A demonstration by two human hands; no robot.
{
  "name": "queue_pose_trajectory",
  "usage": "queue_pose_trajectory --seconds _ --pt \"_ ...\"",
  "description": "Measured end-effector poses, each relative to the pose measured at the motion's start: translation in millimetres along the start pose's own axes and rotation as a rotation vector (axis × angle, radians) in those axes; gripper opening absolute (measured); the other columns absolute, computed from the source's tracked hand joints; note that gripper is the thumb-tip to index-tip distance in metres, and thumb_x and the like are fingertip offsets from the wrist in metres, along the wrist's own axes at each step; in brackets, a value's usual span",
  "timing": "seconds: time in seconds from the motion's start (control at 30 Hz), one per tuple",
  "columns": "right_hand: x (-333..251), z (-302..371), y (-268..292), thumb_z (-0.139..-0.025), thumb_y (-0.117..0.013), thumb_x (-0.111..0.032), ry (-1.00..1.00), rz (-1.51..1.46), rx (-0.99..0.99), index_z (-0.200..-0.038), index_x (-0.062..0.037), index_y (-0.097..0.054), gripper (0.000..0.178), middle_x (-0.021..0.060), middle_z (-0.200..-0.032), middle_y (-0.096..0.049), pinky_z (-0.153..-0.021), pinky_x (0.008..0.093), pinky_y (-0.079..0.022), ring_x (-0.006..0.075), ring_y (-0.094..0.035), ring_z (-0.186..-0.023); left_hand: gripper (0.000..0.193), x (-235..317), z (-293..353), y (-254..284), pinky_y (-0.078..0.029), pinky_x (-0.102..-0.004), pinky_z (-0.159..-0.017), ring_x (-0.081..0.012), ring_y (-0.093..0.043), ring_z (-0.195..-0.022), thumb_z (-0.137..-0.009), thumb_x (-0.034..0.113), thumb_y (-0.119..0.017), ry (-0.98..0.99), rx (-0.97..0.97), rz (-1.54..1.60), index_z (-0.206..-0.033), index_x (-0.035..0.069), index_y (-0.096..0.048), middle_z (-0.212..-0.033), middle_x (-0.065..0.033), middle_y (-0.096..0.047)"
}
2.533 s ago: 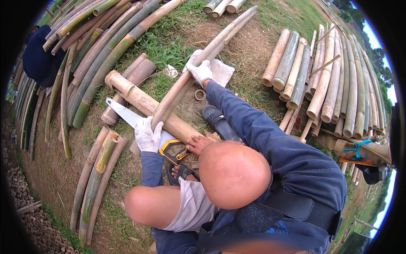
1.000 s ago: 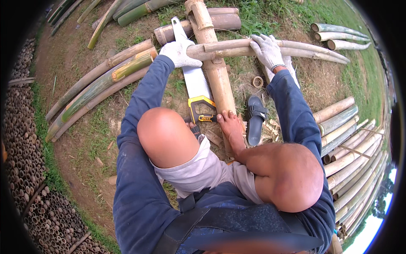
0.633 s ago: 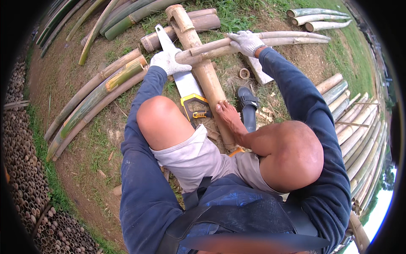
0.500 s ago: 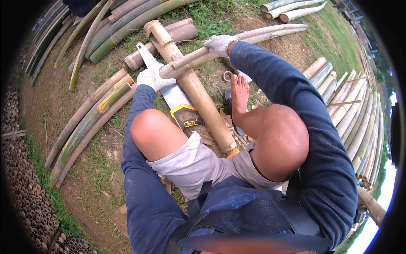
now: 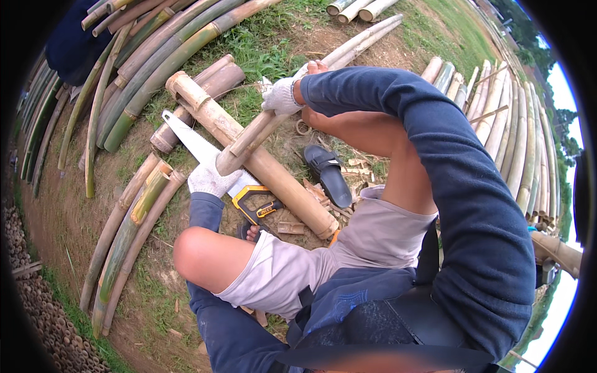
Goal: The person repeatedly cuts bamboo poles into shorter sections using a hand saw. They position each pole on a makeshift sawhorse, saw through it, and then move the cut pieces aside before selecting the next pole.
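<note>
A slim bamboo pole, seemingly split lengthwise, slants from near left to far right across a thick notched bamboo log. My left hand, in a white knit glove, holds its near end. Farther along, my right hand, gloved likewise, is wrapped around the same pole. My bare right foot is up against the pole beyond that hand. Beneath my left hand lies a handsaw with a yellow and black handle; the hand covers part of its blade.
Short bamboo lengths lie on the left, long poles at the far left. A black sandal and wood scraps sit right of the log. More poles are stacked at right. Someone in dark clothing is at far left.
My right leg has stretched outward, and its foot has left the ground beside the log for the pole, uncovering the sandal. Both hands keep hold of the pole. The view has shifted.
</note>
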State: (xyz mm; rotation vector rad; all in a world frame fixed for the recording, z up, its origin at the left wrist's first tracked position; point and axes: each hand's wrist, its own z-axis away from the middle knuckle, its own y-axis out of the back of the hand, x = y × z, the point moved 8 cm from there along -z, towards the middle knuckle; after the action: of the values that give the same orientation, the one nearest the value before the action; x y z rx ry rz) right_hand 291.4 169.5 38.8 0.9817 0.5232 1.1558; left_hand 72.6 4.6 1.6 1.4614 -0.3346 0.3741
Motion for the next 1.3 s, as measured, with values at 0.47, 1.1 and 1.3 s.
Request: queue_pose_trajectory --seconds 0.47,1.1,1.3 --pt "-95.4 10.5 -5.9 -0.091 -0.069 -0.013 -0.290 -0.186 0.752 -0.146 -0.0138 -0.068 0.054 0.0126 -0.134 -0.070 -0.111 0.0567 -0.044 0.0361 -0.060 -0.132 0.081 -13.0 -3.4 -12.1 -0.063 -0.0502 -0.095 -0.0403 -0.078 -0.108 -0.078 0.071 -0.085 -0.032 -0.064 -0.059 -0.140 0.021 -0.072 -0.121 -0.0183 -0.080" --pt "-156.9 40.1 -0.1 -0.095 -0.073 -0.020 -0.439 -0.612 1.236 -0.139 -0.0011 -0.068 0.049 0.0215 -0.131 -0.072 -0.114 0.0547 -0.047 0.0443 -0.062 -0.128 0.075 -76.1 30.0 130.7 -0.059 -0.0444 -0.106 -0.0339 -0.074 -0.122 -0.093 0.051 -0.088 -0.007 -0.218 -0.183 -0.152 0.012 -0.064 -0.131 -0.0188 -0.076" --pt "-312.4 11.5 -98.0 -0.098 -0.074 -0.030 -0.216 -1.034 0.542 -0.142 0.0001 -0.064 0.054 0.0265 -0.128 -0.072 -0.110 0.0529 -0.053 0.0453 -0.068 -0.121 0.080 -55.6 17.2 48.9 -0.054 -0.0448 -0.115 -0.0360 -0.069 -0.134 -0.096 0.062 -0.079 -0.018 -0.342 -0.069 -0.156 0.012 -0.059 -0.143 -0.0212 -0.072"
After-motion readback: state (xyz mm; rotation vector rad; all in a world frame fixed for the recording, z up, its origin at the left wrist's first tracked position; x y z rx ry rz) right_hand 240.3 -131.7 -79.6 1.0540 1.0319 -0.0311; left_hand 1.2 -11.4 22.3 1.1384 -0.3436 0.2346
